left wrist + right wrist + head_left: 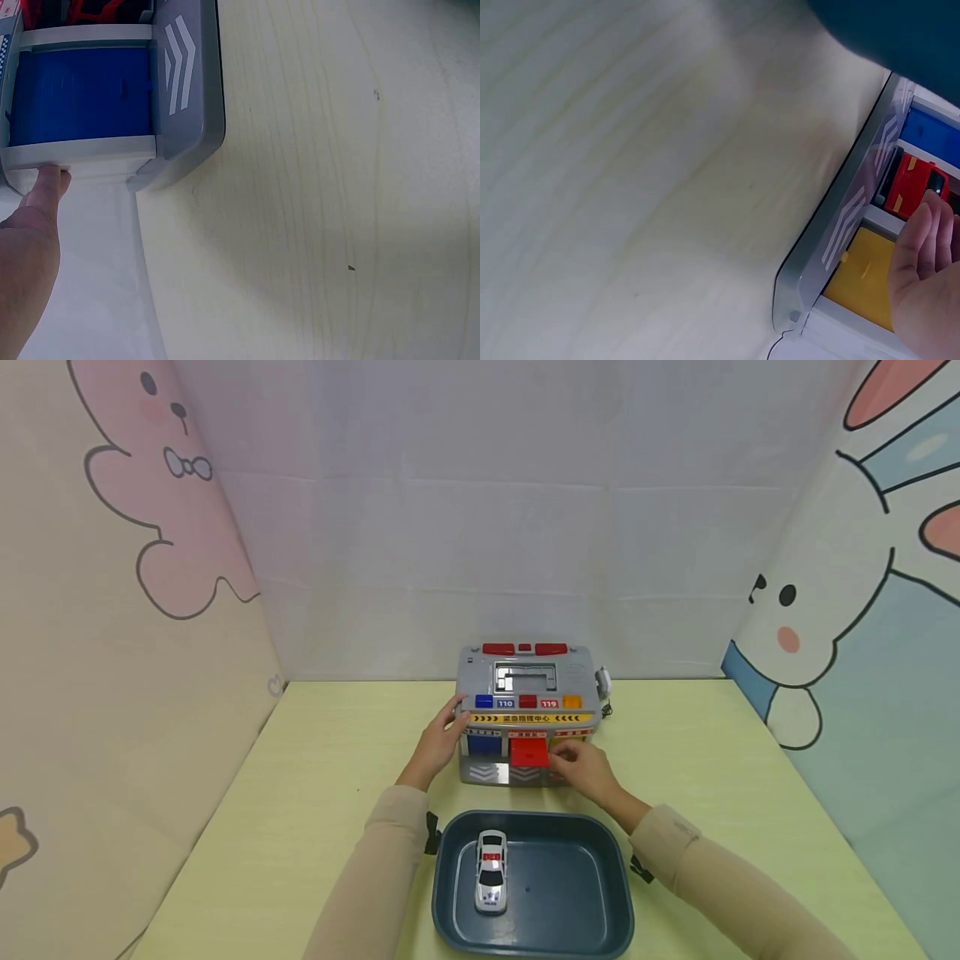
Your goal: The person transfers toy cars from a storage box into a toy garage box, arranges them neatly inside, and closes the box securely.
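Observation:
A grey toy command station (480, 674) has a blue door (82, 97), a raised red door (529, 752) and a yellow door (860, 276) along its front. Inside the middle bay sits a red toy car (910, 186), mostly covered by the red door in the head view. My left hand (437, 742) rests against the station's left side, its fingers fairly straight. At the right edge of the red door, my right hand (587, 768) pinches the flap with thumb and fingertips. Its fingers overlap the car in the right wrist view.
In front of the station stands a dark blue tray (555, 943) with a white police toy car (491, 872) in it. A small white handset (603, 682) hangs on the station's right side. Fabric walls (465, 535) with cartoon animals enclose the pale wooden table (337, 760).

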`<state>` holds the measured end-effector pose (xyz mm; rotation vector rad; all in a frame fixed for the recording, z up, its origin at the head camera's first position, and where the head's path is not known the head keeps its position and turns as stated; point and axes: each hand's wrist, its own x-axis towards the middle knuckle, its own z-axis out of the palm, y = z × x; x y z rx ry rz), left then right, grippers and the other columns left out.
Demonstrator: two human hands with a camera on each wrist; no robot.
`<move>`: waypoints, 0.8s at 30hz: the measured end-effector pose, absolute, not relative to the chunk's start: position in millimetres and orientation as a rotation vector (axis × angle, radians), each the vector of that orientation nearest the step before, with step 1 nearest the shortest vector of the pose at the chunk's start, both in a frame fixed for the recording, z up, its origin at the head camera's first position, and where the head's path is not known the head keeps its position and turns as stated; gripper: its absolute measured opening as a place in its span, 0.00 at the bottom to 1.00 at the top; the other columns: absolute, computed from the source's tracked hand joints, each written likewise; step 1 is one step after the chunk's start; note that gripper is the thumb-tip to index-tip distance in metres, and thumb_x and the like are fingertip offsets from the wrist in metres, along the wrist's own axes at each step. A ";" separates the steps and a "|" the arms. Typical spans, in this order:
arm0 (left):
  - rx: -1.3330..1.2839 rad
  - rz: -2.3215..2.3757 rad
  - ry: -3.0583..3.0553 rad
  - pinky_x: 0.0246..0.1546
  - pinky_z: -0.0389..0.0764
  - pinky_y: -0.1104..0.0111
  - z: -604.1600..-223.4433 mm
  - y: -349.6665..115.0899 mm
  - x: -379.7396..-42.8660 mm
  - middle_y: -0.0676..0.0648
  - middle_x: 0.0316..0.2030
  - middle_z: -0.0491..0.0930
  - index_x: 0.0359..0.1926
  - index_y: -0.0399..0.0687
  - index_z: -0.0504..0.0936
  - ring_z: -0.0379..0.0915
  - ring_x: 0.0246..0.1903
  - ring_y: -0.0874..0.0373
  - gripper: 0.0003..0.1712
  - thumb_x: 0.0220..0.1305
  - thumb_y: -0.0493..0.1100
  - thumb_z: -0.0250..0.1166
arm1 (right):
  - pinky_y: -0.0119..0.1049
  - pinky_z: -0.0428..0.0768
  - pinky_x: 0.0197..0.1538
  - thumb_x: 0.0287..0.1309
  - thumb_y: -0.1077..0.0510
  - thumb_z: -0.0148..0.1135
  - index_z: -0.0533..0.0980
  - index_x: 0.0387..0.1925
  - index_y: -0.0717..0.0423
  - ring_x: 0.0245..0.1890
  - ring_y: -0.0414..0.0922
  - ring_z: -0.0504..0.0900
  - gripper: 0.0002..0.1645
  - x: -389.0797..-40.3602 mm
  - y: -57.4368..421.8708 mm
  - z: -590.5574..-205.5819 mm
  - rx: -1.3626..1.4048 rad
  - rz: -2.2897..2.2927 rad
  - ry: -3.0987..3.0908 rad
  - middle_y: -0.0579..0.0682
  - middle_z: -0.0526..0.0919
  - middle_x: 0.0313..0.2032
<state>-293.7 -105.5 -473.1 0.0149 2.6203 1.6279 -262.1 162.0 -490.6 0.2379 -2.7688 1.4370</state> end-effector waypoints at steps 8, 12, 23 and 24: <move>0.019 1.646 2.610 0.60 0.65 0.43 -472.3 -106.0 -292.6 0.38 0.65 0.68 0.73 0.65 0.60 0.60 0.65 0.39 0.30 0.74 0.60 0.50 | 0.38 0.80 0.33 0.57 0.59 0.67 0.82 0.34 0.58 0.33 0.47 0.82 0.06 -257.5 161.7 -482.6 0.283 1.354 -2.712 0.49 0.85 0.31; 0.015 1.646 2.607 0.60 0.65 0.43 -472.2 -105.8 -292.0 0.38 0.65 0.68 0.73 0.65 0.60 0.61 0.65 0.39 0.30 0.73 0.60 0.50 | 0.39 0.80 0.36 0.58 0.59 0.68 0.82 0.34 0.57 0.34 0.48 0.82 0.05 -257.0 162.2 -480.2 0.295 1.331 -2.698 0.49 0.85 0.32; 0.008 1.639 2.612 0.61 0.63 0.42 -472.6 -105.0 -292.6 0.38 0.64 0.68 0.74 0.66 0.59 0.58 0.66 0.39 0.31 0.73 0.61 0.50 | 0.39 0.79 0.35 0.57 0.60 0.70 0.81 0.35 0.57 0.31 0.45 0.78 0.06 -253.9 161.8 -470.4 0.372 1.251 -2.660 0.47 0.82 0.31; 0.011 1.637 2.616 0.61 0.63 0.42 -472.5 -105.1 -292.5 0.38 0.64 0.68 0.74 0.65 0.60 0.58 0.66 0.39 0.31 0.73 0.60 0.50 | 0.39 0.78 0.35 0.56 0.60 0.70 0.81 0.35 0.57 0.30 0.45 0.77 0.07 -253.5 161.8 -469.2 0.388 1.231 -2.654 0.48 0.80 0.31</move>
